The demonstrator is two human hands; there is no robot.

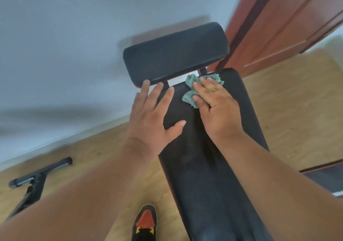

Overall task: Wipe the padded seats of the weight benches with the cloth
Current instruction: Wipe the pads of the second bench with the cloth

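Hands lie side by side at the far end of the long pad (213,157), a black padded bench surface running away from the camera. Left hand (156,118) is spread flat, fingers straight and splayed, palm on the pad's left edge and fingertips reaching the gap below the short pad (175,52), which sits crosswise just beyond on two metal brackets. Right hand (216,105) presses a crumpled teal cloth (193,92) onto the long pad near its far end; the fingers lie mostly straight over the cloth, the thumb bent against its near fold, and cloth shows past the fingertips and beside the thumb. Wood floor (297,110) lies under the bench, with a pale wall (65,55) behind and a reddish door (278,27) at upper right. Black metal frame (35,183) rests on the floor at left. A black, red and yellow shoe (145,222) stands beside the bench at the bottom edge.
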